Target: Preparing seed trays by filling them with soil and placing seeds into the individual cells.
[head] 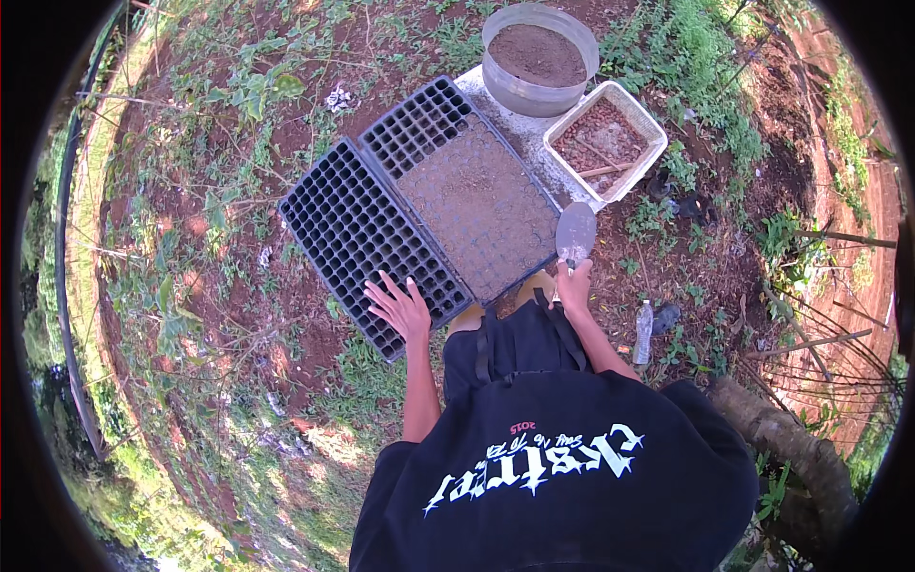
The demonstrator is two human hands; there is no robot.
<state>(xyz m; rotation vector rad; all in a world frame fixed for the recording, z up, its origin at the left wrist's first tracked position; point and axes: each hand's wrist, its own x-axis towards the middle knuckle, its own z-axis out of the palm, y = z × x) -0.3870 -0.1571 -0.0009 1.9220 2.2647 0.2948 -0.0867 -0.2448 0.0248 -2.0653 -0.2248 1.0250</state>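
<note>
My left hand [400,309] is spread with nothing in it, over the near end of an unfilled black plastic seedling tray [357,229]. Whether its palm touches the tray, I cannot tell. A second seedling tray [409,136] lies along the first one's right side. Loose brown soil [475,207] covers its middle and near part, while the cells at its far end show uncovered. In my right hand [573,286] is the handle of a hand trowel [576,230]. The trowel's flat grey blade points away from me, beside the second tray's right corner.
A round translucent tub [541,100] of dark soil stands beyond the trays on a whitish board [500,107]. Nearby sits a cream plastic basket [654,132] with reddish pellets and sticks. A plastic bottle [644,332] lies at right, near a thick tree trunk [779,436]. Weeds surround the trays.
</note>
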